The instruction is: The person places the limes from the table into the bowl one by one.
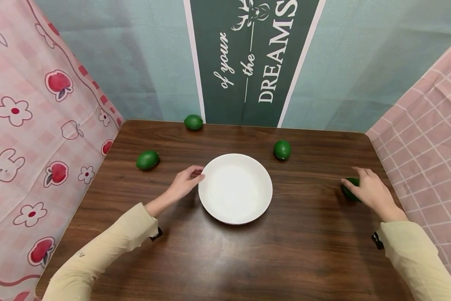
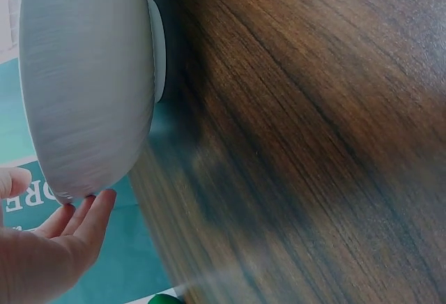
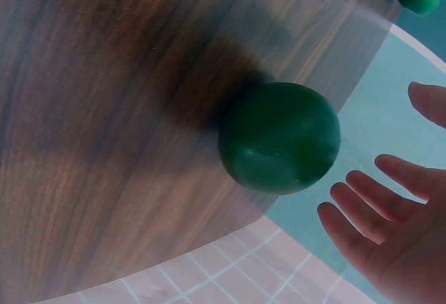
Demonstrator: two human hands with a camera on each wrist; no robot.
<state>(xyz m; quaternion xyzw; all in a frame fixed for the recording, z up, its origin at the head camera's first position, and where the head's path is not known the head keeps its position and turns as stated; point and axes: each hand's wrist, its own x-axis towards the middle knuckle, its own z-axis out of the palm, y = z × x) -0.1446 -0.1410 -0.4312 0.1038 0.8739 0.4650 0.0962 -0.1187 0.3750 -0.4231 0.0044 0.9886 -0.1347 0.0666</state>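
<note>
A white bowl (image 1: 235,189) stands on the brown wooden table. My left hand (image 1: 188,180) is at its left side; in the left wrist view, fairly straight fingers (image 2: 95,222) meet the outer wall of the bowl (image 2: 90,81), and the thumb lies close beside the rim. Far to the right, my right hand (image 1: 374,190) reaches over a green lime (image 1: 349,190), partly hidden beneath it in the head view. From the right wrist, that lime (image 3: 279,138) shows apart from the spread fingers (image 3: 355,213), with the thumb held wide of them.
Behind the bowl lie more limes: one at the left (image 1: 147,160), another at the back edge (image 1: 193,122), and a third to the back right (image 1: 282,150). A printed green cloth (image 1: 248,96) hangs behind the table (image 1: 225,263); pink cloths flank both sides.
</note>
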